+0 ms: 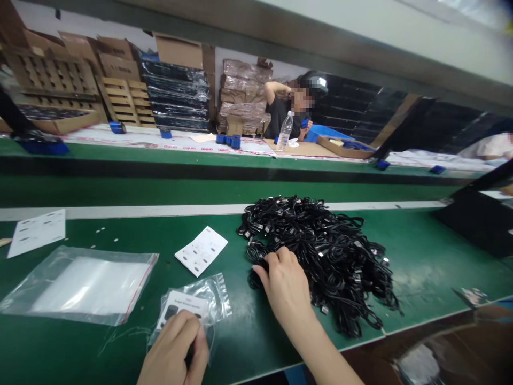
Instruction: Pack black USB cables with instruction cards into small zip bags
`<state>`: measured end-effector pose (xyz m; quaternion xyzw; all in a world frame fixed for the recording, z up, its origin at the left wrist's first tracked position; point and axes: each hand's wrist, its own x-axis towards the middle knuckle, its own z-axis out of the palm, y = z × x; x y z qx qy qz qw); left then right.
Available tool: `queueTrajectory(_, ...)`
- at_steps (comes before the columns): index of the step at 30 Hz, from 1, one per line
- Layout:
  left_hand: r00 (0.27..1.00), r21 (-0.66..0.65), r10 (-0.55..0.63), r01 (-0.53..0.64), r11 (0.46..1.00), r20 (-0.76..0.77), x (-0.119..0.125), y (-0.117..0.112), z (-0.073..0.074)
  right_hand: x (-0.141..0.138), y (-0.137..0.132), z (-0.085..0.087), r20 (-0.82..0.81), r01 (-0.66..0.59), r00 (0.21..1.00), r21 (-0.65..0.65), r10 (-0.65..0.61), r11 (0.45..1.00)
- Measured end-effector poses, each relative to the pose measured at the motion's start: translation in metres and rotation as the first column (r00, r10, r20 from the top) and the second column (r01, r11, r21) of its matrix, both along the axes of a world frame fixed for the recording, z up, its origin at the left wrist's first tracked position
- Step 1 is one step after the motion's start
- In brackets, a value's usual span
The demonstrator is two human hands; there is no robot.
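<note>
My right hand [285, 283] reaches into the near left edge of a big pile of black cables [320, 256] on the green bench, its fingers curled around a cable bundle. My left hand [176, 347] is closed on the lower end of a small clear plastic bag [196, 305] that holds a printed card and a dark item. A white label sheet [201, 250] lies just beyond the bag.
A stack of clear zip bags [80, 286] lies to the left, and another white sheet [37, 231] at the far left. Across the conveyor [160, 187] another person [288, 109] sits by a water bottle [284, 131], cardboard boxes and blue items.
</note>
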<state>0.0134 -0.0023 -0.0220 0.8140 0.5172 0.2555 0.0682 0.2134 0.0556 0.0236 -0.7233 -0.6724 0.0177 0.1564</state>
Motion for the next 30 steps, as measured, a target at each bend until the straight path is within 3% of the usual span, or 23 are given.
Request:
queueTrajectory(5,0.998,0.059,-0.020,0.023,0.998,-0.055,0.008,0.005,0.003,0.000,0.018,-0.006,-0.048,-0.065,0.997,0.016,0.066,0.998)
queueTrajectory(9,0.998,0.017,-0.006,0.007,1.000,-0.070,0.010,0.005,0.004,0.014,0.016,-0.003,-0.247,-0.140,0.956,0.102,0.161,0.985)
queueTrajectory(14,0.998,-0.030,0.003,-0.005,1.000,-0.056,0.009,0.004,0.007,0.013,-0.008,0.001,-0.534,-0.202,0.812,0.119,0.234,0.972)
queueTrajectory(17,0.999,-0.069,0.007,-0.010,0.998,-0.047,0.008,0.004,0.006,-0.001,-0.033,-0.002,-0.709,-0.309,0.664,0.029,0.237,0.951)
queueTrajectory(19,1.000,-0.069,0.009,-0.011,0.998,-0.029,0.006,0.003,0.004,-0.010,-0.048,-0.009,-0.738,-0.392,0.628,-0.026,0.246,0.920)
queueTrajectory(22,1.000,-0.109,-0.009,0.008,0.994,-0.015,0.004,0.000,0.002,-0.020,-0.061,-0.026,-0.598,-0.464,0.718,-0.029,0.357,0.885)
queueTrajectory(25,0.999,-0.157,-0.037,0.040,0.987,0.024,0.004,-0.002,0.000,-0.024,-0.063,-0.040,-0.240,-0.468,0.854,0.034,0.462,0.883)
queueTrajectory(27,0.998,-0.140,-0.035,0.042,0.989,0.054,0.005,-0.004,0.000,-0.025,-0.062,-0.043,-0.055,-0.488,0.866,0.129,0.498,0.863)
queueTrajectory(30,0.996,-0.039,0.030,-0.027,0.999,0.078,0.003,-0.006,-0.002,-0.027,-0.060,-0.042,-0.040,-0.536,0.828,0.239,0.559,0.810)
